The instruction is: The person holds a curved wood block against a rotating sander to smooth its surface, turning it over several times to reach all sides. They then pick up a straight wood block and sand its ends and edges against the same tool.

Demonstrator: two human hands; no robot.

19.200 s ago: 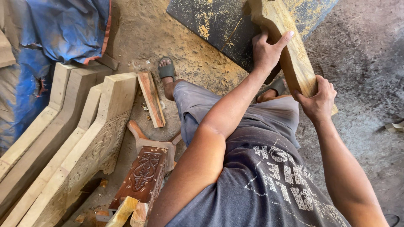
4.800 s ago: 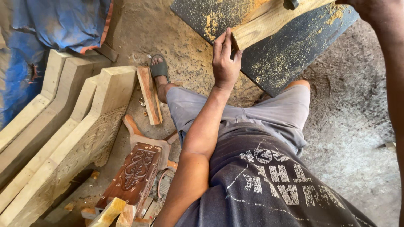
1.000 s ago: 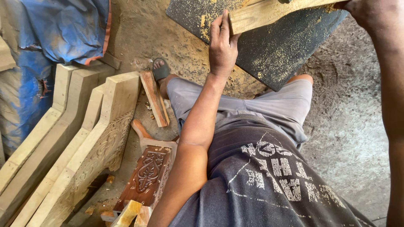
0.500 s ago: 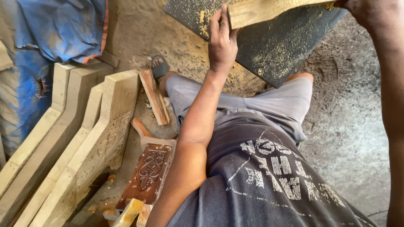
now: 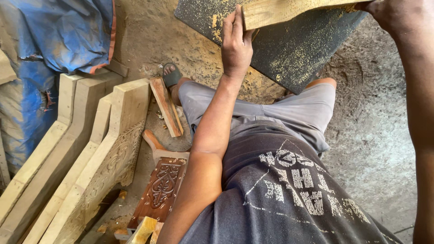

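Observation:
My left hand [image 5: 236,43] presses flat against the near end of a pale wooden plank [image 5: 289,10], fingers up along its cut face. The plank lies across a dark slab [image 5: 294,49] dusted with yellow sawdust. My right hand [image 5: 393,13] rests at the top right on the plank's far part; what its fingers grip is cut off by the frame edge. My grey shorts and dark printed shirt fill the lower middle. A sandalled foot [image 5: 172,77] shows left of my knee.
Carved pale wooden brackets [image 5: 108,153] lean at the left. A dark red carved panel [image 5: 162,187] and a short reddish strip [image 5: 167,106] lie on the dirt floor. A blue tarpaulin [image 5: 58,31] covers the top-left corner.
The view has shifted slightly. My left hand has slid up a little against the plank's end. The plank and slab sit higher in the frame.

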